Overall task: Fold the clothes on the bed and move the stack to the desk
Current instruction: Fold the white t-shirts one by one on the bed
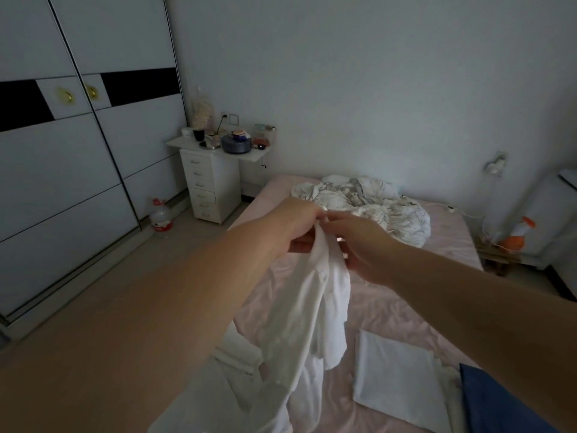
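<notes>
A white shirt [312,307] is held up over the bed [390,310]. Its top is pinched by the left hand [299,226] and the right hand [359,248], which are close together. The rest of the shirt hangs down. A folded white cloth [396,376] is laid flat on the bed, beside a blue cloth [499,401]. A crumpled quilt [362,204] is piled at the far end.
</notes>
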